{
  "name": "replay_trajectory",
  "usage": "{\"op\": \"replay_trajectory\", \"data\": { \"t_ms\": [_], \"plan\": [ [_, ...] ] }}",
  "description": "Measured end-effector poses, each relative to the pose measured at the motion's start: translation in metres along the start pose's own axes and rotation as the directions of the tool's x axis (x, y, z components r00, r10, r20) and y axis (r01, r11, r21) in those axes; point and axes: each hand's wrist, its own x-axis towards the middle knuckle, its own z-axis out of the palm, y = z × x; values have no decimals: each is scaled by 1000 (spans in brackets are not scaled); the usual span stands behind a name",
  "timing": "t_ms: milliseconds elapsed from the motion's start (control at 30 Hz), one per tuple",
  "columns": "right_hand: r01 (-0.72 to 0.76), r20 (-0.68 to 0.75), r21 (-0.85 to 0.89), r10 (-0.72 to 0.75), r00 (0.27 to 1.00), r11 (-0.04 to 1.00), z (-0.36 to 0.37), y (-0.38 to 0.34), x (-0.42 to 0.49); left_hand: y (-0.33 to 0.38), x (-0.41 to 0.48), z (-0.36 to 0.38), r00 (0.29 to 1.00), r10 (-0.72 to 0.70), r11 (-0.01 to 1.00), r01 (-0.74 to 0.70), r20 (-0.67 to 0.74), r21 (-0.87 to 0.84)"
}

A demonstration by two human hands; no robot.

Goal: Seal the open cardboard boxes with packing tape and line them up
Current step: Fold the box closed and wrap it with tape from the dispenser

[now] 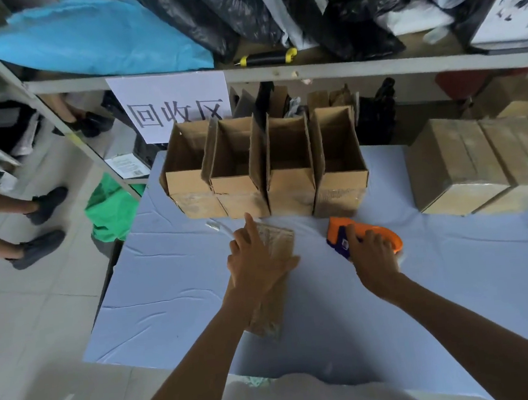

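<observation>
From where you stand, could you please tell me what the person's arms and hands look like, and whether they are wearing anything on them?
Both arms are bare along all that shows; no sleeve is visible on either. The left hand and the right hand wear no gloves, and I see no watch, bracelet or ring, though the fingers are partly blurred. A white garment with a dark print shows at the bottom edge of the view.

"回收区" in large dark characters on a white paper sign (169,104) under the shelf edge (372,67)
</observation>
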Motion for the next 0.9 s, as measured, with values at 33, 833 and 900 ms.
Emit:
{"op": "replay_trajectory", "data": {
  "t_ms": [33, 833, 900],
  "plan": [
    [-11, -16, 5, 11, 1000, 1000, 6, -3, -5, 0, 0, 0, 1000, -7, 1000, 7, -13, -26],
    [356, -374, 927, 265, 889, 116, -90, -51, -6, 13, 7, -37, 956, -11, 738, -189, -292, -648],
    [360, -386, 922, 240, 891, 145, -93, -48, -8, 12, 5, -38, 949, 16, 708, -234, -316, -666]
  ]
}}
